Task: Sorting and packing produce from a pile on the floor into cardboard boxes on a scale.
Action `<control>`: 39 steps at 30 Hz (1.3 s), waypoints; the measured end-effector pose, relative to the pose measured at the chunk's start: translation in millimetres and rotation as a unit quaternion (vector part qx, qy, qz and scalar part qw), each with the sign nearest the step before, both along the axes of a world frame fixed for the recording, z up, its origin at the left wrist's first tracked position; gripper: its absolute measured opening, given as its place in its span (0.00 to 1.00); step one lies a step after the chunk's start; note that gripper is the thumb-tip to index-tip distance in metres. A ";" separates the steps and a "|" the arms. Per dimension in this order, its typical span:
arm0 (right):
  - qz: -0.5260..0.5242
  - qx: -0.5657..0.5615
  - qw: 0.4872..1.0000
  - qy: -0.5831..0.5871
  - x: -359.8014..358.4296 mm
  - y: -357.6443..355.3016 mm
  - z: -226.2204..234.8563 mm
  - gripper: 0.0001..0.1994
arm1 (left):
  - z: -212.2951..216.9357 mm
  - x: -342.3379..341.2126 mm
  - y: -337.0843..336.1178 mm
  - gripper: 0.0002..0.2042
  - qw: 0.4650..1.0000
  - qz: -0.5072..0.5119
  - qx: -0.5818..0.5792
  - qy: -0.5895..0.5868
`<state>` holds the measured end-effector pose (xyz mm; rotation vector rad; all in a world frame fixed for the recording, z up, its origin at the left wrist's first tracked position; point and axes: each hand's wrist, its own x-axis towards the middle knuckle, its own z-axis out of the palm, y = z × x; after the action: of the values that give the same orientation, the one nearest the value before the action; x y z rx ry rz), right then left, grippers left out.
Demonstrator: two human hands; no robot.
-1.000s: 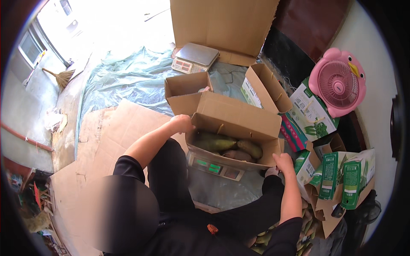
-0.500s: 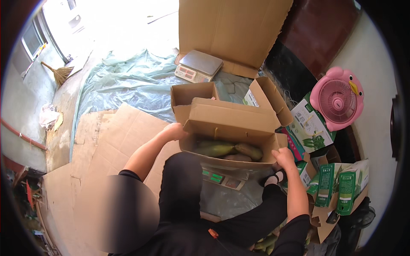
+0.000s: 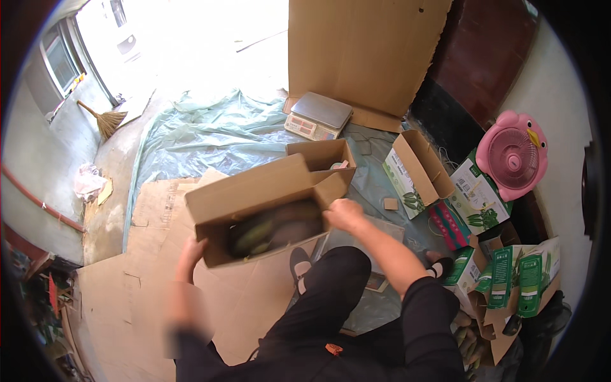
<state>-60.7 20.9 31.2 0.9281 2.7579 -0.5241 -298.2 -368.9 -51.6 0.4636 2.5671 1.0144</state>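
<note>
An open brown cardboard box (image 3: 247, 188) hangs tilted in front of me, held off the floor at both ends. Inside it lie long green and brownish vegetables (image 3: 251, 239), blurred by motion. My left hand (image 3: 191, 254) grips the box's left end. At the opposite end, my right hand (image 3: 344, 215) is closed on the right edge beside a raised flap. Sheets of flat cardboard (image 3: 235, 286) spread out below the box. Right of it, partly behind my right forearm, a low scale (image 3: 377, 282) rests on the plastic sheeting.
A second scale (image 3: 323, 108) stands ahead, near a small open box (image 3: 324, 153). Another open carton (image 3: 423, 167) sits to the right. A pink fan (image 3: 512, 156) and several green-and-white cartons (image 3: 503, 270) line the right wall. A broom (image 3: 105, 120) leans at the left.
Both hands have moved the box of vegetables leftward, from above the low scale to over the flat cardboard. My left leg has shifted to the right, and the scale's lit green display is no longer visible.
</note>
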 end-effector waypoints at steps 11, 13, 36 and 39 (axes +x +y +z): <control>0.218 -0.145 0.962 -0.078 -78.8 -222.1 -88.0 0.16 | -33.4 113.4 -311.8 0.16 0.929 0.259 -0.265 0.011; 0.266 -0.157 0.947 -0.090 -65.7 -257.3 -111.5 0.15 | -57.2 146.7 -369.8 0.16 0.905 0.305 -0.296 0.012; 0.014 -0.142 0.958 0.247 75.6 63.3 -24.3 0.10 | 46.1 67.5 -44.4 0.16 0.979 0.120 -0.095 0.133; -0.081 -0.164 0.952 0.245 158.2 109.7 -33.4 0.11 | 57.4 71.0 -3.4 0.16 0.976 0.094 -0.041 0.191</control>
<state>97.5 130.5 -2.2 1.0587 2.8698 -1.3593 -227.2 -372.3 5.8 0.4360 3.0316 0.9521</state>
